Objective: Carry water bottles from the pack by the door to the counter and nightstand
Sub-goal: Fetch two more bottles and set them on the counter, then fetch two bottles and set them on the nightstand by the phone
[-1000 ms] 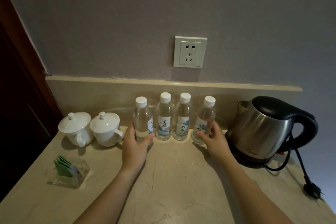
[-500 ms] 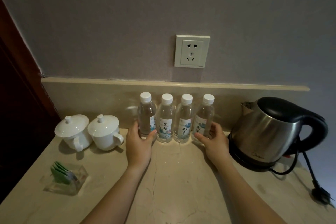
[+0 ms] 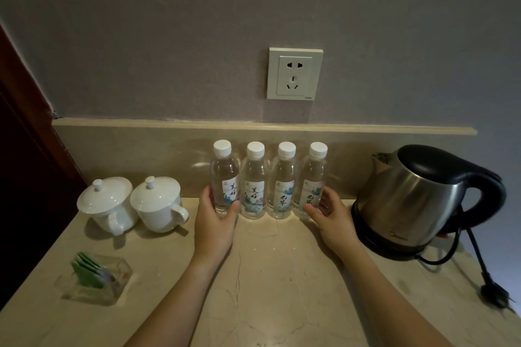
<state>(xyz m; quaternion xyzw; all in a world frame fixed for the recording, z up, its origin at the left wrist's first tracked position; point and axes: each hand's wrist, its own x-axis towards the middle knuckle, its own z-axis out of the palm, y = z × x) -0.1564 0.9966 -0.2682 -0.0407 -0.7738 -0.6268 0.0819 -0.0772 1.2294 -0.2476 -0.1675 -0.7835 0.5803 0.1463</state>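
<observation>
Several clear water bottles with white caps stand upright in a tight row against the backsplash of the beige marble counter (image 3: 270,276). My left hand (image 3: 215,222) grips the base of the leftmost bottle (image 3: 224,175), thumb and fingers curled round it. My right hand (image 3: 328,213) holds the base of the rightmost bottle (image 3: 313,175) the same way. Two middle bottles (image 3: 269,177) stand between them, labels facing me.
Two white lidded cups (image 3: 132,203) stand at the left. A clear holder with green tea packets (image 3: 94,276) lies near the front left. A steel electric kettle (image 3: 417,197) with its cord and plug (image 3: 493,293) fills the right. A wall socket (image 3: 294,73) is above.
Both hands have pushed the outer bottles inward and back, closing the row against the backsplash. The leftmost bottle's label now faces forward.
</observation>
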